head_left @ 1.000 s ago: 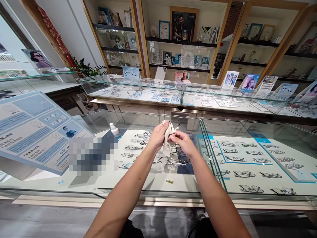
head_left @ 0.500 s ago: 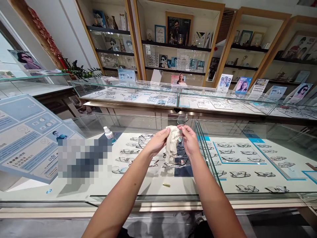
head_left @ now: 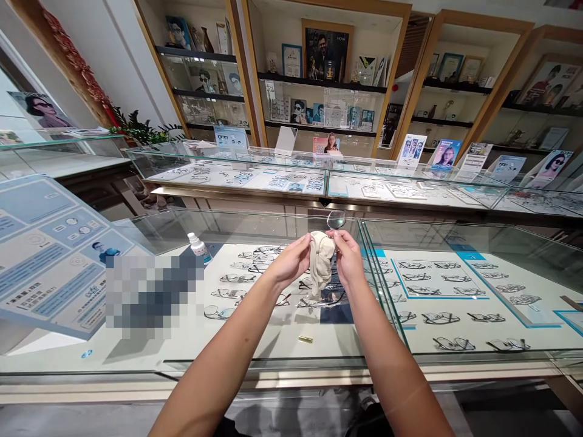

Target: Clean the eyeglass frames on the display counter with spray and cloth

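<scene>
Above the glass counter (head_left: 273, 358) my left hand (head_left: 291, 264) is closed on a beige cleaning cloth (head_left: 321, 261), which hangs bunched between both hands. My right hand (head_left: 348, 261) pinches a pair of thin-framed glasses (head_left: 336, 220); one clear lens sticks up above my fingers, the rest is wrapped in the cloth. Both hands nearly touch over the middle of the counter.
A small white spray bottle (head_left: 199, 247) stands on the glass to the left, by a tilted blue info board (head_left: 50, 255). A small gold piece (head_left: 305, 339) lies near the front. Rows of glasses sit inside the cases, with a second counter (head_left: 319, 176) and shelves behind.
The cloth and glasses have been raised a little, and a lens now shows above my right fingers. The view has shifted slightly to the right.
</scene>
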`<state>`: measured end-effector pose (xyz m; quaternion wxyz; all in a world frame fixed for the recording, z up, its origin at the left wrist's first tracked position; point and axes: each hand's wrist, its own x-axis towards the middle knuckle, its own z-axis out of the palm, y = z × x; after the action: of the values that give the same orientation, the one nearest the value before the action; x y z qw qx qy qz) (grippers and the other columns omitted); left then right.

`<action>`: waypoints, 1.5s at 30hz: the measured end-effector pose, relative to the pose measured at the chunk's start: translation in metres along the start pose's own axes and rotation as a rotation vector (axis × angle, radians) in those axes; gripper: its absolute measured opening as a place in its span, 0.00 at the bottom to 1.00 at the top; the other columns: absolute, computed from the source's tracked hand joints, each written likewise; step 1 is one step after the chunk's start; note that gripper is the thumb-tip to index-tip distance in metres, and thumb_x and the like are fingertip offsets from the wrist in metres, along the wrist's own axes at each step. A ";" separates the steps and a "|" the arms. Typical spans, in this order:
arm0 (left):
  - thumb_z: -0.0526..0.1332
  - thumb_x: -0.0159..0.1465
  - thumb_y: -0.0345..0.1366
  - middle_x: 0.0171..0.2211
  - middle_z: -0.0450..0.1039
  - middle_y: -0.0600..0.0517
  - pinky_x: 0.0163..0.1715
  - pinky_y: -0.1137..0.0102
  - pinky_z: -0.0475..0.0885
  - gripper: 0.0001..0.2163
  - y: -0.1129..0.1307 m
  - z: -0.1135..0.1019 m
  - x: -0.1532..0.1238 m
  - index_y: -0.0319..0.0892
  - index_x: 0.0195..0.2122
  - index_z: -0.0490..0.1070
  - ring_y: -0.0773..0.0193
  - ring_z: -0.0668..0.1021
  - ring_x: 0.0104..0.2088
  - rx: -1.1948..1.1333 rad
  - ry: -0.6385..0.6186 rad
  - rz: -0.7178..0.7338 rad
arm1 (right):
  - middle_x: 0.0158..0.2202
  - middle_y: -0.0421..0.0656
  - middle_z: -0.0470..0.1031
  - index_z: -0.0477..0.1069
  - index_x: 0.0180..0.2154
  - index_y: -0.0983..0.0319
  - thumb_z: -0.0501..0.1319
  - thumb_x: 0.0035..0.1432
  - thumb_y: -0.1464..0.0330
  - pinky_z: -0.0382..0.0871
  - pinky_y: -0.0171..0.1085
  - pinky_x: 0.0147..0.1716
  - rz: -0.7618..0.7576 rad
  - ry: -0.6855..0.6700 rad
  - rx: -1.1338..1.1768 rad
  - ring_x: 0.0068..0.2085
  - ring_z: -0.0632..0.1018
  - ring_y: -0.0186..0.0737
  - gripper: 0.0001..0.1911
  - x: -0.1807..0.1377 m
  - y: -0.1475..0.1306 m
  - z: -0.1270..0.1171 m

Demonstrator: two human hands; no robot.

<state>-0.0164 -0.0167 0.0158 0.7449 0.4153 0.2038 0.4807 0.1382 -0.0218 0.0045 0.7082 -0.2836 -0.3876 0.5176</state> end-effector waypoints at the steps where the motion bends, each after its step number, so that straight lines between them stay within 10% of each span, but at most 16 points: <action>1: 0.68 0.69 0.41 0.45 0.82 0.42 0.54 0.61 0.75 0.15 0.001 0.000 -0.001 0.36 0.52 0.77 0.54 0.82 0.48 -0.017 -0.011 -0.009 | 0.40 0.41 0.82 0.80 0.33 0.58 0.73 0.54 0.56 0.70 0.37 0.41 0.004 0.007 0.017 0.38 0.77 0.39 0.13 0.000 0.000 0.000; 12: 0.79 0.55 0.45 0.28 0.77 0.55 0.25 0.78 0.69 0.23 -0.009 0.011 -0.003 0.42 0.37 0.66 0.71 0.75 0.24 0.164 0.016 0.025 | 0.37 0.40 0.80 0.79 0.32 0.58 0.75 0.51 0.55 0.71 0.35 0.36 0.034 -0.006 0.083 0.35 0.76 0.37 0.15 -0.001 0.002 0.004; 24: 0.77 0.57 0.49 0.40 0.84 0.44 0.38 0.69 0.74 0.27 -0.013 0.013 -0.005 0.37 0.51 0.77 0.59 0.83 0.34 0.305 -0.001 -0.039 | 0.37 0.40 0.79 0.77 0.32 0.58 0.74 0.52 0.55 0.70 0.36 0.38 0.007 0.000 0.042 0.35 0.75 0.37 0.15 -0.002 0.002 0.004; 45: 0.78 0.54 0.48 0.34 0.82 0.49 0.31 0.73 0.71 0.26 -0.017 0.018 -0.006 0.38 0.50 0.79 0.64 0.79 0.29 0.328 0.058 0.038 | 0.35 0.40 0.79 0.78 0.32 0.58 0.74 0.52 0.54 0.68 0.36 0.36 0.025 -0.017 -0.008 0.34 0.74 0.37 0.16 -0.006 0.006 0.009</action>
<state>0.0029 -0.0328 0.0114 0.6517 0.5209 0.2930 0.4670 0.1268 -0.0258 0.0026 0.6973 -0.2867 -0.3921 0.5271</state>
